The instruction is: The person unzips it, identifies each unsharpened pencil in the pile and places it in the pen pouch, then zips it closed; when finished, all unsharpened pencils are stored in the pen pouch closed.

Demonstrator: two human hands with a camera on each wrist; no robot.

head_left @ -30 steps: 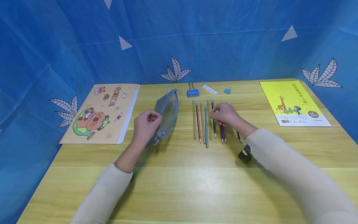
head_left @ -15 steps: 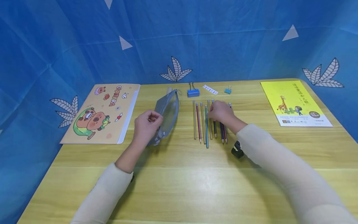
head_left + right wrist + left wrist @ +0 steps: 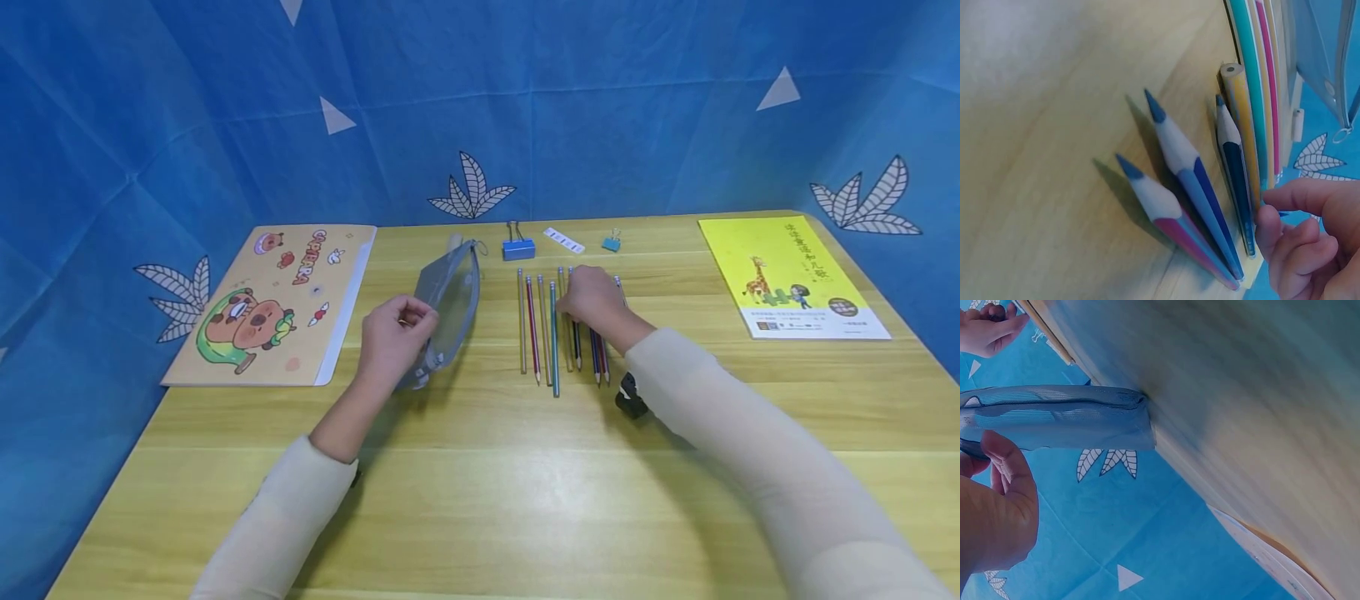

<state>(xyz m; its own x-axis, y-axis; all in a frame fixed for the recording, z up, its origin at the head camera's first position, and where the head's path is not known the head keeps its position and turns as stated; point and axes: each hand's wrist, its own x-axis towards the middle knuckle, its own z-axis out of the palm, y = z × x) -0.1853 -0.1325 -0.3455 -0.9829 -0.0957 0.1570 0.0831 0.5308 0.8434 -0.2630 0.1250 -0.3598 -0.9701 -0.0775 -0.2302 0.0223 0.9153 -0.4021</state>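
Note:
My left hand (image 3: 392, 340) pinches the upper edge of a grey-blue mesh zip pouch (image 3: 459, 310), which stands tilted with its mouth parted toward the pencils. In the left wrist view the pouch (image 3: 1104, 425) is seen end-on beside the thumb. Over the row of pencils, my right hand (image 3: 596, 298) has its thumb and index finger at the far end of an unsharpened gold pencil (image 3: 1246, 134), pinching it. A dark blue sharpened pencil (image 3: 1234, 169) lies right beside it. A teal pencil (image 3: 555, 342) and a dark red pencil (image 3: 533, 333) lie to the left.
Behind the pencils are a blue binder clip (image 3: 518, 249), a white printed strip (image 3: 564, 240) and a small teal binder clip (image 3: 611, 243). A capybara folder (image 3: 262, 308) lies at left, a yellow book (image 3: 787, 279) at right. A blue curtain (image 3: 600, 108) hangs behind the table.
My right hand has moved left and slightly forward along the row, from the dark pencils to the gold pencil, which has shifted slightly right. The left hand and pouch stay put.

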